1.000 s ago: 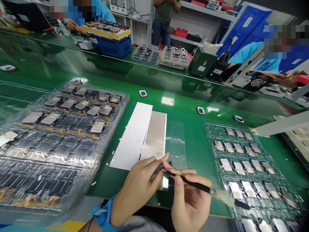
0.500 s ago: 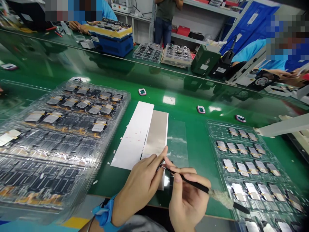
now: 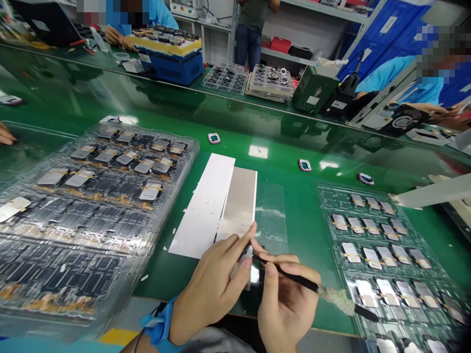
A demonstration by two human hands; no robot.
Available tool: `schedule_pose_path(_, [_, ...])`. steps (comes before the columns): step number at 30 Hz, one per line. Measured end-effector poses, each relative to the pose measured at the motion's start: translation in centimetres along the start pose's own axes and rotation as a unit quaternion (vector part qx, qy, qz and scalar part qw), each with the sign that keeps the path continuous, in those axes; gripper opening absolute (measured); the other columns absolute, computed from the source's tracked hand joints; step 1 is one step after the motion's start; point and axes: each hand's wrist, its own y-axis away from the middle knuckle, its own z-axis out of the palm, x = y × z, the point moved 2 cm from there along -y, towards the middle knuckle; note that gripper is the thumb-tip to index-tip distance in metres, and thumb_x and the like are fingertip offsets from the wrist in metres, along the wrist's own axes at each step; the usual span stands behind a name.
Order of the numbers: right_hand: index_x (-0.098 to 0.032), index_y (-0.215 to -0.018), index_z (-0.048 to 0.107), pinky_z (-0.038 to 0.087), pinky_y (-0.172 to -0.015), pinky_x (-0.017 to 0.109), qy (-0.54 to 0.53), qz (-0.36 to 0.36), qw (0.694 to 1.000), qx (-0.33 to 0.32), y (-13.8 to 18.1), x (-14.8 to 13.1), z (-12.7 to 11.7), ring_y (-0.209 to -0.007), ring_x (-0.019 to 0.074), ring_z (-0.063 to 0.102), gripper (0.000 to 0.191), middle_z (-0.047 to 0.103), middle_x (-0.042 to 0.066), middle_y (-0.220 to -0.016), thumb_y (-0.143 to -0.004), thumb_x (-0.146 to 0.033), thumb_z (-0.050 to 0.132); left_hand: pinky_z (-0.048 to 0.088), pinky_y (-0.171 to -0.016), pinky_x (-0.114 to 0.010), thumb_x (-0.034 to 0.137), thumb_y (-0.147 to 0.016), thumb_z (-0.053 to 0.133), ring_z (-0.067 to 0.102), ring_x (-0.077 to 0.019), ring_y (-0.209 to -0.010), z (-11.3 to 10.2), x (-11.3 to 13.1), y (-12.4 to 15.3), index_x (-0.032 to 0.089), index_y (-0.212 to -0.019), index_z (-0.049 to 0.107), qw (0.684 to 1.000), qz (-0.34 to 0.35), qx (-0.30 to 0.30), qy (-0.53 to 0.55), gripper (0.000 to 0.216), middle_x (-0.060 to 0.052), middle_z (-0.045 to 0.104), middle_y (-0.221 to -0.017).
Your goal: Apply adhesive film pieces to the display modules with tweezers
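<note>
- Black slim-handled brush [image 3: 294, 278] with a pale fibrous tuft [image 3: 336, 300] wrapped around its far part lies angled across the right hand [image 3: 289, 306], its fine tip pointing toward the other hand. Thumb and fingers are closed around the handle in a pen grip.
- Slim dark strip [image 3: 245, 252] is pinched between the thumb and forefinger of the left hand [image 3: 209, 289], the remaining fingers curled. It is too small to tell what it is. The brush tip sits just beside it.
- Blue wrist strap [image 3: 158, 323] circles the left wrist.
- Both hands hover over the near edge of a glossy green bench mat [image 3: 294, 240], just below a matte silver sheet [image 3: 239, 206].
- Long white sheet [image 3: 204, 206] lies beside the silver sheet, and a clear plastic film [image 3: 271, 215] lies on its other side.
- Clear plastic blister tray [image 3: 193, 147] to the left holds rows of flat components with yellow tape. A similar green-tinted tray [image 3: 324, 193] sits to the right.
- Small pink-rimmed parts [image 3: 214, 138] lie on the mat beyond the sheets.
- Farther along the bench stands a blue-and-yellow machine [image 3: 171, 63]. A co-worker's hand [image 3: 5, 136] shows at the left edge.
</note>
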Motion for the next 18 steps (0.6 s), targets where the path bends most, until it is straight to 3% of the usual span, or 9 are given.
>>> schedule_pose_path(18, [-0.022, -0.101, 0.048, 0.062, -0.084, 0.035, -0.002, -0.003, 1.0, 0.002, 0.11, 0.3, 0.04, -0.088, 0.013, 0.069, 0.021, 0.063, 0.001, -0.087, -0.092, -0.003, 0.051, 0.049, -0.095, -0.041, 0.026, -0.103, 0.031, 0.06, -0.0227, -0.096, 0.1, -0.15, 0.04, 0.03, -0.155, 0.024, 1.0, 0.008, 0.006, -0.007, 0.053, -0.007, 0.063, -0.106])
